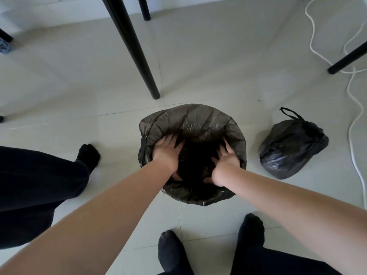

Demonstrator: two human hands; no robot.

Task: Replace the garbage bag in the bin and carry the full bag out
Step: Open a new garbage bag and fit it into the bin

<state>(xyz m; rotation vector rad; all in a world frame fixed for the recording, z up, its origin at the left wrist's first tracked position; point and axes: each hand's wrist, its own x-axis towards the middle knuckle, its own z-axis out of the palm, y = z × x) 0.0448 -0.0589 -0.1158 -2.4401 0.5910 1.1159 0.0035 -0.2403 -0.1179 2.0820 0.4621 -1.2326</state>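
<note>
My left grip [166, 152] and right grip [225, 161] are both wide and flat, pressing the thin, slippery new bag [198, 120] into the bin. The full bag [292, 149] lies on the floor [79, 96] just beside; it looks soft and probably light, so I would take its tied loop [291, 113].

The liner [198, 120] under my left hand [166, 150] and right hand [226, 157] is thin plastic film, brownish-black, a bit see-through at the rim, all crinkles with a dull sheen. The tied bag [288, 151] is plastic too, but blacker and glossier, with light catching on its wrinkles. The floor tiles [79, 86] are pale and smooth with a soft satin shine. The table leg [129, 46] looks smooth, black and close to matt. The white cord [353, 108] looks smooth. My socks [170, 253] and trousers [29, 185] are dark matt cloth.
</note>
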